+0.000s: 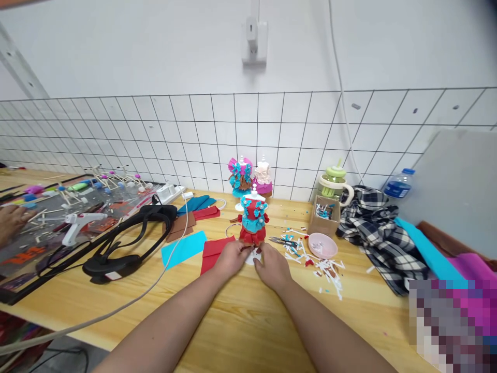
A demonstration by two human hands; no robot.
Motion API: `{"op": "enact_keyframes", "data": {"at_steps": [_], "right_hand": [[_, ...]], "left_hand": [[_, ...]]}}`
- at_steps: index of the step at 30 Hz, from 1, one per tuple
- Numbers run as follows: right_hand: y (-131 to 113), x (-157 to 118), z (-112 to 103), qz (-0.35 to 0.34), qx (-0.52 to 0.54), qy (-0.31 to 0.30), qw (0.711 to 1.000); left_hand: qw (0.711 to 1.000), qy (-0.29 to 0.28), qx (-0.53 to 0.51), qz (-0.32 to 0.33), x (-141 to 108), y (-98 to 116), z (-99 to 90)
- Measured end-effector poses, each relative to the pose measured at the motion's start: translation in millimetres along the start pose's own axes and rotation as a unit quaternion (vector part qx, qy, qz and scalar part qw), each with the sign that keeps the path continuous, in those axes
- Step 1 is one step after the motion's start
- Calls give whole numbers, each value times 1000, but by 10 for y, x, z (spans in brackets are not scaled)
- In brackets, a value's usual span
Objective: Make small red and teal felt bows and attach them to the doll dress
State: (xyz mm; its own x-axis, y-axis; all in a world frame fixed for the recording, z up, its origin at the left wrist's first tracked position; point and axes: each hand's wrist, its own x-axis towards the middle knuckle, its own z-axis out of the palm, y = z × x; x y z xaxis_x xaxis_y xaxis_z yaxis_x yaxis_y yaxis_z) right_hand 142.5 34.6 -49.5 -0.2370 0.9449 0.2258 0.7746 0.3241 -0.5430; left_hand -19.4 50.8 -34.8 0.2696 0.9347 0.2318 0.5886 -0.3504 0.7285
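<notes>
A miniature dress form point(253, 221) stands upright on the wood table, dressed in a red bodice, blue ruffles with small flowers and a red skirt. From the left, my left hand point(233, 258) pinches the lower edge of the skirt. My right hand point(274, 265) closes on the same hem from the right, its thumb low by the white base point(253, 257). Fingertips partly hide the hem. Just behind are two more dressed forms, one in magenta and blue point(240, 176), one in cream and magenta point(263, 178). Small scissors point(284, 242) lie right of the skirt.
Red point(217, 253) and blue fabric pieces point(184, 249) lie left, beside a black headset point(112, 264) and a trailing cable. Rightward are a pink bowl point(322, 245), scraps, a cardboard box point(324, 216) and a plaid cloth point(373, 238). Another person's hand point(13, 223) shows far left.
</notes>
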Motion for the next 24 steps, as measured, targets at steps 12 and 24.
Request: {"op": "enact_keyframes", "data": {"at_steps": [12,24], "right_hand": [[7,-2,-49,3,6,-7,1000],[55,-16,-33,-18,20,-8,1000]], "left_hand": [[1000,8,16,8,-13,25,31],[1000,3,-5,-7,-35,113,-3]]}}
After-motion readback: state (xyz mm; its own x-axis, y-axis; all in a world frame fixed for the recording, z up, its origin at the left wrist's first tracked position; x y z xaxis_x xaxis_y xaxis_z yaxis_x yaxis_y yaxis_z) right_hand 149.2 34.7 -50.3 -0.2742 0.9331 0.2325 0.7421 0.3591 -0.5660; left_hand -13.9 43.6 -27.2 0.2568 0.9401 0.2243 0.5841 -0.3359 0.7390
